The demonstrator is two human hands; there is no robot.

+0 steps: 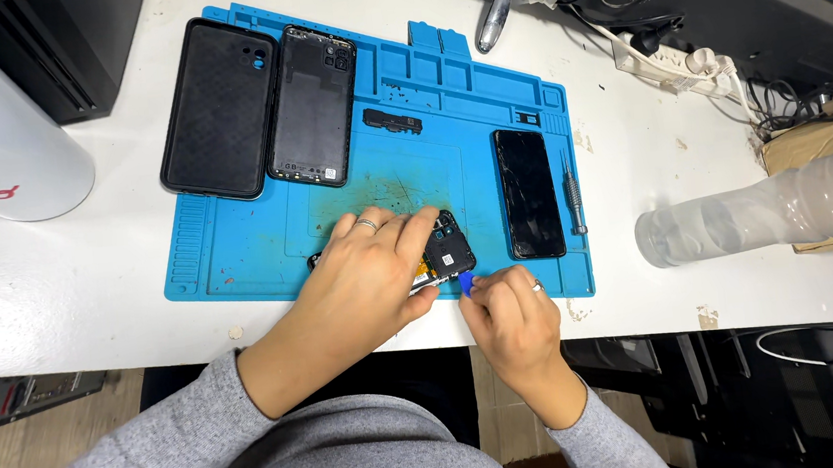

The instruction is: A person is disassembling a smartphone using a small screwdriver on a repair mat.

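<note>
Head view: my left hand point(372, 273) presses the opened phone point(444, 250) flat at the blue mat's point(237, 250) six o'clock, steadying it; right hand point(512, 318) pinches a blue pick point(466, 282) at its edge.

Bright, even overhead light, sharp focus at centre. Soft short shadows under both hands point(441, 282) on the blue silicone work mat point(236, 240). Mild glare on the white tabletop point(59, 285) toward 9 o'clock. Wide-angle bending at the edges; dim, murky at 12 and 5 o'clock.
</note>
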